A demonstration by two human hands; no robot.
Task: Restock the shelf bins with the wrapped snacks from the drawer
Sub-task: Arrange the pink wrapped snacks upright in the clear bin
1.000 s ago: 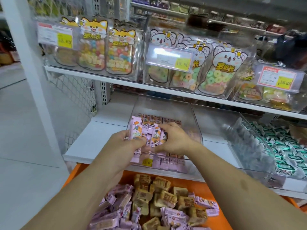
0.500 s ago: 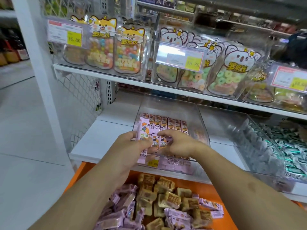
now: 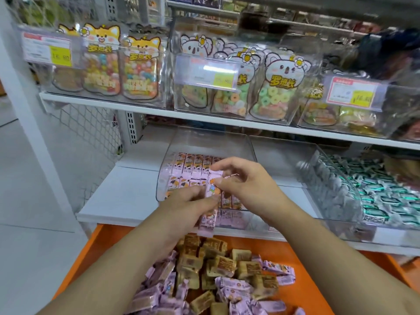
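Two hands: left (image 3: 184, 208), right (image 3: 241, 180) | pinch one pink snack (image 3: 213, 189) | over one clear bin (image 3: 172, 155)

The clear glossy plastic bin (image 3: 205, 142) is gleaming; pink shiny film-wrapped snacks (image 3: 193, 165) are glinting above the smooth orange drawer (image 3: 304, 269).

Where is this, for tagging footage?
Most likely a snack or candy shop aisle: price tags on clear shelf bins, bagged sweets above, and an orange stock drawer of wrapped snacks.

Clear bins (image 3: 246, 142) on white shelf (image 3: 118, 196)
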